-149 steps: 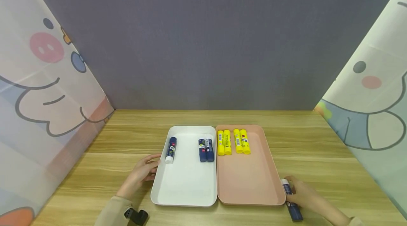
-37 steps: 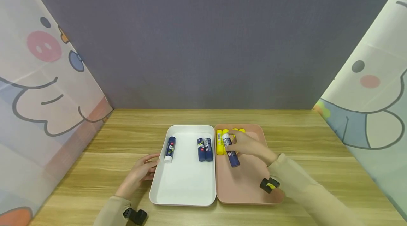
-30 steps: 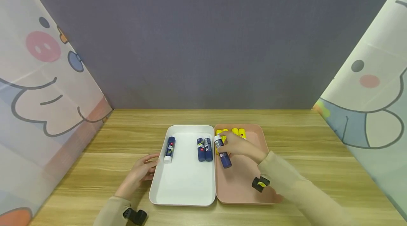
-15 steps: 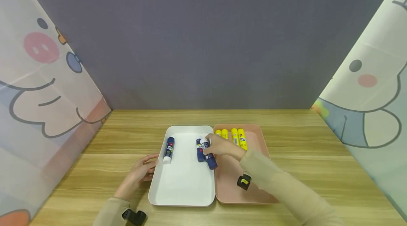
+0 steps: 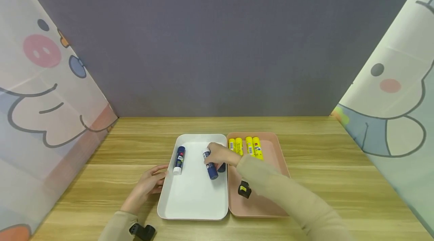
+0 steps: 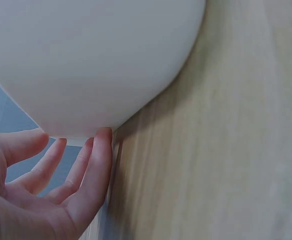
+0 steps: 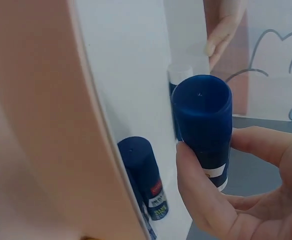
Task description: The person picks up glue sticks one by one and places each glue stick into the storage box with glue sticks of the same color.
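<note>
My right hand [image 5: 222, 155] pinches a navy glue stick [image 5: 212, 171] with a white cap between thumb and fingers, over the right part of the white tray [image 5: 190, 203]. The right wrist view shows its round navy base tipped toward the camera. Two more navy glue sticks [image 7: 145, 172] lie side by side below it in the tray, mostly hidden by my hand in the head view. Another navy glue stick [image 5: 179, 160] lies along the tray's left wall. My left hand [image 5: 149, 184] touches that wall from outside, fingertips [image 6: 104, 134] right at the tray's edge.
A pink tray [image 5: 239, 209] stands against the white tray's right side, holding several yellow glue sticks [image 5: 257, 148] at its back. My right sleeve [image 5: 288, 192] crosses over it. A grey panel [image 5: 217, 45] stands behind the wooden table [image 5: 339, 158].
My right hand picked up the navy glue stick from the table right of the pink tray and carried it left over that tray to the white one. My left hand stays at the white tray.
</note>
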`<state>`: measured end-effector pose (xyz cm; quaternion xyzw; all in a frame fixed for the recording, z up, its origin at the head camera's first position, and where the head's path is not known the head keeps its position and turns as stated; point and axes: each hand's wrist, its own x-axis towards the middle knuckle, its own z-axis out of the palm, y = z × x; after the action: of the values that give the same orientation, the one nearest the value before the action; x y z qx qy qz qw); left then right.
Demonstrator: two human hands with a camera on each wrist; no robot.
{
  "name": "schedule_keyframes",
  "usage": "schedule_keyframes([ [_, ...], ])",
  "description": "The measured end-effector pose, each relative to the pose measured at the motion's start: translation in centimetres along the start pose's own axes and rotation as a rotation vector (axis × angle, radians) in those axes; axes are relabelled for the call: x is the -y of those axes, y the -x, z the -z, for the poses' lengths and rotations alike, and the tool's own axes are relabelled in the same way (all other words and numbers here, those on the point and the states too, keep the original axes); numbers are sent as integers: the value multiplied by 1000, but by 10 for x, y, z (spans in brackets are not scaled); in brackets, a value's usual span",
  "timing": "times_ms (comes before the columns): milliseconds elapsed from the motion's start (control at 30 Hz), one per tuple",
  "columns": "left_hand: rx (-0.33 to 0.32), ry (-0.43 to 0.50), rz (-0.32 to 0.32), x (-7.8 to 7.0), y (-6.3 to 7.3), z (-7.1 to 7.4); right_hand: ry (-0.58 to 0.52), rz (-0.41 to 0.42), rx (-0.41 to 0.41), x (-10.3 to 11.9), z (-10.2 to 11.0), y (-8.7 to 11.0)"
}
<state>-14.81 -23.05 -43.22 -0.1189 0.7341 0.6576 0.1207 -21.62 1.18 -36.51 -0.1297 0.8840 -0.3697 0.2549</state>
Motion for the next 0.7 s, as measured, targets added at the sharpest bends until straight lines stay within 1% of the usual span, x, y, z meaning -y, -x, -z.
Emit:
schedule_keyframes([
  [200, 13, -2, -6, 1, 0, 1, -23, -45, -7, 2, -9, -12],
  [367, 11, -15, -6, 1, 0, 2, -17, -49, 11, 3, -15, -19],
  [567, 2, -16, 4, 0, -1, 1, -74, -75, 21, 6, -20, -25],
  [700, -1, -13, 11, 1, -2, 1, -83, -88, 23, 10, -24, -29],
])
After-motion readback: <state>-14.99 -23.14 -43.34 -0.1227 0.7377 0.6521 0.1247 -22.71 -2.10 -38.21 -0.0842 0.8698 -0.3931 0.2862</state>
